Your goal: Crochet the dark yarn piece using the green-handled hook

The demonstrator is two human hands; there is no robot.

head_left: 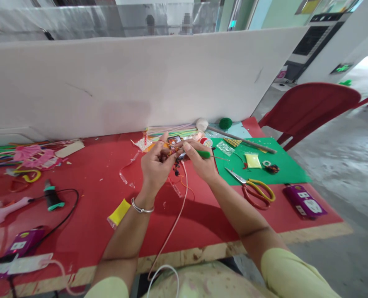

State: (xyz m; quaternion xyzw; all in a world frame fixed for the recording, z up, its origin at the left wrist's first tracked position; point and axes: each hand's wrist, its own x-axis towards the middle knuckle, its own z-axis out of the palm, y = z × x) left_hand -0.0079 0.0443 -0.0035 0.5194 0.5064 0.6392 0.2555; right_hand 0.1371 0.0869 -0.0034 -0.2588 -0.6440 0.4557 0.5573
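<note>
My left hand is closed on a small dark yarn piece with orange and red bits, partly hidden by the fingers. Some dark strands hang below it. In my right hand is a crochet hook with a green handle; a thin metal shaft sticks out to the right, and another thin length points left toward the yarn piece. Both hands are close together above the red table cover. Behind them, a phone is partly covered, and a pink cable runs down from it.
Scissors, a yellow packet and a dark yarn piece lie on the green sheet. A grey rod crosses it. At left are a glue gun, a black-and-teal tool and a purple box.
</note>
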